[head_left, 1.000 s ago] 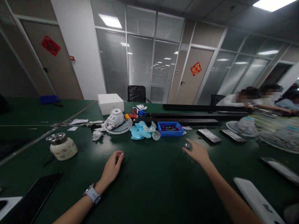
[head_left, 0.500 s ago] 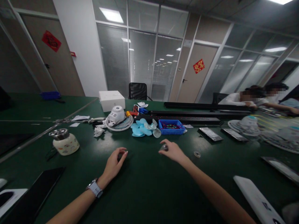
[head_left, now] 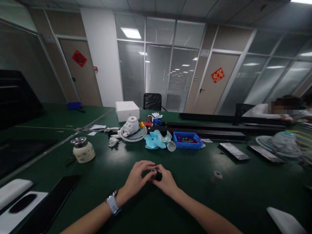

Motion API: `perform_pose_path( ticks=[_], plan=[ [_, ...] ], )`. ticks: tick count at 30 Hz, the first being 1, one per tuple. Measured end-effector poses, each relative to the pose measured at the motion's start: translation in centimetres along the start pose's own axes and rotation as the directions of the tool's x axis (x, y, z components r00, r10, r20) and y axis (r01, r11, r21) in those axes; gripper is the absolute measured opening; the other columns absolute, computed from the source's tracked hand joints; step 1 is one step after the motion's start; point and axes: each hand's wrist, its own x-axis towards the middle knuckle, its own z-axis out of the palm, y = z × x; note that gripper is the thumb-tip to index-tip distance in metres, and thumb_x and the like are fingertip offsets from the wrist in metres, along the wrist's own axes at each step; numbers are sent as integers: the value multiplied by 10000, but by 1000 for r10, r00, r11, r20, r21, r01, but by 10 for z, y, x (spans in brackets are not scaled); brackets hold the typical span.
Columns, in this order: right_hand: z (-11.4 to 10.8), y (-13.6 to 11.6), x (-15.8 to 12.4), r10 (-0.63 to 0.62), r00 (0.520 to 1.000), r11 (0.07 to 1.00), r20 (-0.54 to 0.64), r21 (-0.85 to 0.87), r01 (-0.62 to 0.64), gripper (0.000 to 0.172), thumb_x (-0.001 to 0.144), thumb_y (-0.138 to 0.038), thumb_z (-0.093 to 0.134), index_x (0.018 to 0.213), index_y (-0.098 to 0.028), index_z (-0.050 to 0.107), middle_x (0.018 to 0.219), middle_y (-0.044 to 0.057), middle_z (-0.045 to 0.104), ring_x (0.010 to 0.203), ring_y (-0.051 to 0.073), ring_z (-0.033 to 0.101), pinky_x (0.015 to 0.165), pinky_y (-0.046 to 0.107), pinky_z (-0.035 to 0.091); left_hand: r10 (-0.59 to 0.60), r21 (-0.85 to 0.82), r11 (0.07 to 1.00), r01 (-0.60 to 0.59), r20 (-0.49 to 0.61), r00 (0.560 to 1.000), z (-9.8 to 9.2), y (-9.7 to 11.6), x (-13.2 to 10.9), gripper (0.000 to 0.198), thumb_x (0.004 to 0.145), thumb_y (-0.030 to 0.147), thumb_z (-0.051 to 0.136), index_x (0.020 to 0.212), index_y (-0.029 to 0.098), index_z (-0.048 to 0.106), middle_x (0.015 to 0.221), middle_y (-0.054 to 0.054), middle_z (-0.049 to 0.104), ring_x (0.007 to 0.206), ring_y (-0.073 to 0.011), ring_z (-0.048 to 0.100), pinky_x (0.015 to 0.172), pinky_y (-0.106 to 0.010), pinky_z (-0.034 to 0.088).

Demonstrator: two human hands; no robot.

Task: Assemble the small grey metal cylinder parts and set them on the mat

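Note:
My left hand and my right hand meet over the table in front of me. Both have their fingers curled around a small round piece with a shiny grey top. Its lower part is dark and mostly hidden by the fingers, so its exact kind does not show. A watch with a pale strap is on my left wrist. To the right of my right hand, a small cylinder with a ringed metal top stands alone on the green table.
Beyond the hands lie light-blue fan blades, a blue tray of wires and a white fan body on its grille. A patterned jar stands left. Phone-like devices lie right. A person sits far right.
My hands were apart, the right one holding a small round piece. Now they have come together around it. The camera view has turned a little left.

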Motion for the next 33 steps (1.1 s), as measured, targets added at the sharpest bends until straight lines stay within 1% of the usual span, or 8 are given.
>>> perform_pose_path(
  ticks=[7,11,14,18,21,27,30,33],
  plan=[
    [5,3,-1,38,998,998,-46,52,-36,277,691,-307,732,893,-200,575,856,2,671,789,172,631,712,271,464,-9,35,999,6,76,997,8,2,15,233,822,220,626,1054,234,630,1013,-35,714,987,-217,622,871,-390,477],
    [3,3,-2,48,998,997,-47,58,-45,316,677,-348,752,907,-204,591,862,-1,675,793,173,629,711,271,459,-57,-43,997,57,-10,998,3,-5,15,92,836,208,580,925,212,602,950,-28,719,913,-188,665,822,-348,513],
    [3,4,-2,62,997,995,-40,77,-59,352,672,-376,760,943,-216,601,898,-1,685,834,178,634,743,276,463,-154,-133,981,144,-70,986,-9,-23,7,170,827,270,605,964,206,527,919,-27,728,871,-182,692,818,-346,530],
    [2,3,-2,80,996,995,-38,65,-77,357,670,-387,761,945,-218,608,905,3,681,843,179,633,749,278,467,-223,-105,969,223,14,975,-14,-55,-10,211,805,294,626,973,215,528,925,-20,733,915,-192,692,880,-379,512],
    [0,0,-2,101,994,994,-41,45,-99,377,654,-401,769,947,-221,613,896,3,676,824,180,628,736,282,470,-234,-69,968,242,105,966,-8,-71,-19,317,796,291,631,1082,227,511,922,-16,738,993,-208,669,940,-424,476],
    [1,0,0,141,988,976,-63,175,-128,395,614,-386,799,923,-201,635,896,32,689,844,211,637,763,323,477,-238,-80,965,251,147,960,-7,-75,-19,428,776,344,649,1162,243,494,1048,-47,713,1090,-233,621,987,-454,444],
    [-6,9,2,217,976,874,0,446,-194,432,633,-396,793,966,-167,640,938,75,697,907,234,644,829,359,474,-272,-78,958,278,74,959,-11,-73,-20,455,780,406,640,1179,243,493,1152,-72,666,1080,-246,618,951,-445,466],
    [-20,21,0,300,941,606,155,731,-314,514,677,-449,762,1071,-148,627,956,89,698,942,227,648,886,374,460,-330,-76,941,330,4,944,-14,-73,-20,353,852,444,537,1128,225,523,1099,-71,675,1015,-236,636,903,-418,484]
  ],
)
